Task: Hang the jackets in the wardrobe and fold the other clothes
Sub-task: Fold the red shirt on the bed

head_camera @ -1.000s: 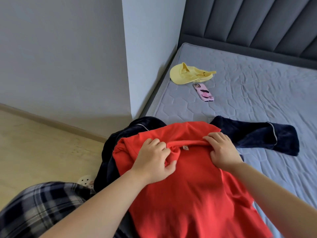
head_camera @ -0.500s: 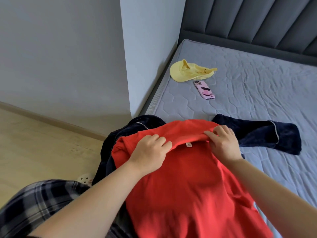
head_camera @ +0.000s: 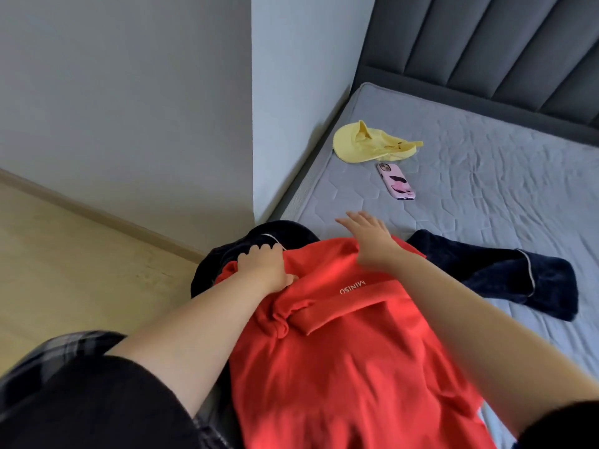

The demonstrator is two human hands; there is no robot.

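Note:
A red polo shirt (head_camera: 356,367) lies spread on the near corner of the bed, its collar turned toward me and white lettering showing. Under it lies a dark navy garment (head_camera: 505,280) whose sleeve stretches to the right. My left hand (head_camera: 264,265) grips the shirt's far left shoulder edge with curled fingers. My right hand (head_camera: 369,239) is flat with fingers spread, resting on the shirt's far edge and reaching over the mattress.
A yellow cap (head_camera: 369,147) and a pink-cased phone (head_camera: 396,181) lie farther up the grey mattress (head_camera: 486,196). A white wall corner (head_camera: 291,124) borders the bed on the left, with wooden floor (head_camera: 64,254) beyond. A padded headboard (head_camera: 486,50) stands behind.
The collar that both hands pinched now lies turned down toward me. My right hand let go and opened, reaching forward. My left hand shifted to the shirt's left shoulder.

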